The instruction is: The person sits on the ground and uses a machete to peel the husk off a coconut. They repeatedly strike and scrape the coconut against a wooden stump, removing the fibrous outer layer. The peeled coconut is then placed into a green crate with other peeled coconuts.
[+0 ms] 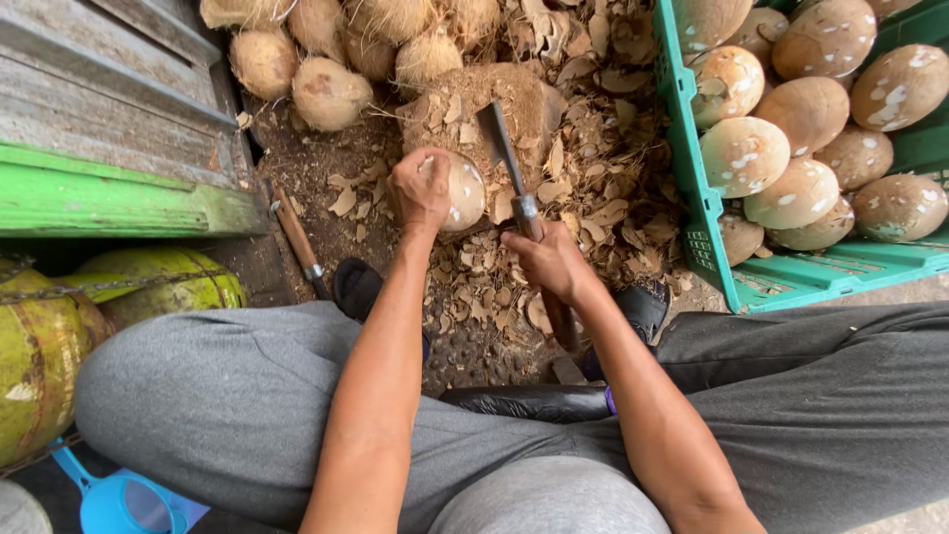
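Note:
My left hand grips a partly peeled coconut and holds it against a worn wooden chopping block on the ground. My right hand is closed around the handle of a heavy knife, whose dark blade points away from me and lies just right of the coconut, over the block. Brown shell chips lie thick around the block.
A green plastic crate of peeled coconuts stands at the right. Unpeeled brown coconuts lie piled at the top. A second wooden-handled tool lies at the left by a green wooden ledge. Green coconuts and a blue scoop are at lower left.

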